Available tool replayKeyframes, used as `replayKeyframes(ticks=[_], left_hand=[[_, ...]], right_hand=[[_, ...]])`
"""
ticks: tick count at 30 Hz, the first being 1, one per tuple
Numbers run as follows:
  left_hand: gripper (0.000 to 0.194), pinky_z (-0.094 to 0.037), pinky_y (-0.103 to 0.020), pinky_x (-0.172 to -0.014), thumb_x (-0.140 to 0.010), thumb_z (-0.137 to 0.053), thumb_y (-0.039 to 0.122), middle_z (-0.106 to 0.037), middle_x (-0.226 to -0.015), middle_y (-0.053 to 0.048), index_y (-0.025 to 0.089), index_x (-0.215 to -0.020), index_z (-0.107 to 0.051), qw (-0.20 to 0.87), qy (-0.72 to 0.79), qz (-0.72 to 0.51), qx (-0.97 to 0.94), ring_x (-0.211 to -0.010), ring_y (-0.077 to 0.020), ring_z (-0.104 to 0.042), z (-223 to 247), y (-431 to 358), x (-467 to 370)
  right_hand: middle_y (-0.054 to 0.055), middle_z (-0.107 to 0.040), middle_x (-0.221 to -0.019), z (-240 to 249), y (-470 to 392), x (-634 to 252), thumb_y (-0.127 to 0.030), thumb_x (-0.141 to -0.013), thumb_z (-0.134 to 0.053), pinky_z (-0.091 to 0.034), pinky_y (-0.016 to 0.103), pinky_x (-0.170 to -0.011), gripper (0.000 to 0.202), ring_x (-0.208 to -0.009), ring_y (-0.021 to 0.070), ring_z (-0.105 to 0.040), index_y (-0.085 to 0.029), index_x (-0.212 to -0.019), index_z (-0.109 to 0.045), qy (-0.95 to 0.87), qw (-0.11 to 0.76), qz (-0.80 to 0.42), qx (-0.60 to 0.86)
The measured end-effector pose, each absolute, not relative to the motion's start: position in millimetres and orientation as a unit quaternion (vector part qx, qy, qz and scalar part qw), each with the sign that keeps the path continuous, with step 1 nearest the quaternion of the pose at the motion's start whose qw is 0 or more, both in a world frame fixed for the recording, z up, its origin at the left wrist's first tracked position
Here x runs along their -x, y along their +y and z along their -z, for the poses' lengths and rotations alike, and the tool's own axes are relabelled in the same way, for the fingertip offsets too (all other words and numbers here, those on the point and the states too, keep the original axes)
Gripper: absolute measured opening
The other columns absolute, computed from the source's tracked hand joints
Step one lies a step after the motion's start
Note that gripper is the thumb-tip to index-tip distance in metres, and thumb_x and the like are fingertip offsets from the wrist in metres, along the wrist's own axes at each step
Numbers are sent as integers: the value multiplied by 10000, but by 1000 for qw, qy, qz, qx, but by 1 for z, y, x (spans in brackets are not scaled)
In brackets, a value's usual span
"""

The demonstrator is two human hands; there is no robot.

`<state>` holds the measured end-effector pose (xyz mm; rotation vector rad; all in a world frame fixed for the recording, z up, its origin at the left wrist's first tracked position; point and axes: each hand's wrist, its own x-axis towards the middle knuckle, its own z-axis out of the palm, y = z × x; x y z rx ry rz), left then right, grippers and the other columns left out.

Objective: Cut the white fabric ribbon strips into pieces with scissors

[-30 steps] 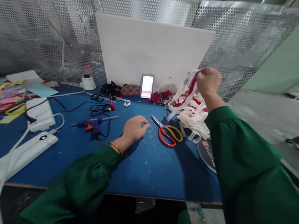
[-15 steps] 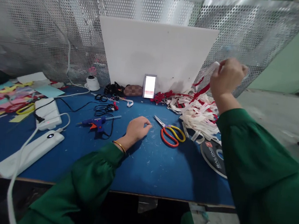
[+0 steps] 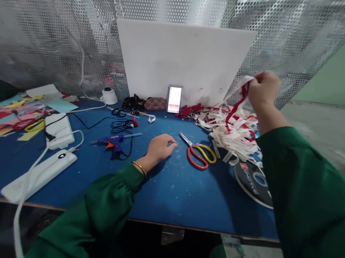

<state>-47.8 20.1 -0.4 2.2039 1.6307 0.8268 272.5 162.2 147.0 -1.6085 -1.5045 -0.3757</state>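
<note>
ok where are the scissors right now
In the head view, the scissors lie on the blue table just right of centre, between the left hand and the pile of white and red ribbons.

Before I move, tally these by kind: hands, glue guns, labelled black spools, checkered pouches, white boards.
Hands: 2 (left hand, right hand)
Glue gun: 1
Black spool: 1
Checkered pouch: 1
White board: 1
Total: 6

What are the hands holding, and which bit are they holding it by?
The right hand holds red and white ribbons by their top part, with the rest hanging down. Nothing shows in the left hand.
</note>
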Motion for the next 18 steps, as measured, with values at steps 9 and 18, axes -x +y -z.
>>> replayKeyframes(ticks=[9, 18], left_hand=[[266, -500, -320, -802, -856, -662, 419, -778, -931, -72, 178, -895, -768, 323, 488, -506, -634, -876, -219, -688, -2, 27, 45], [543, -449, -248, -631, -665, -798, 659, -682, -691, -25, 142, -808, -713, 511, 399, -594, -476, -641, -135, -605, -23, 22, 48]], right_hand=[[-20, -558, -483, -155, 105, -193, -85, -785, -661, -386, 184, -373, 172, -389, 78, -508, -163, -643, -604, -610, 543, -296, 495], [-18, -608, -529, -105, 54, -118, -147, -754, -782, -393, 173, -377, 173, -441, 69, -507, -170, -646, -648, -697, 361, -444, 431]])
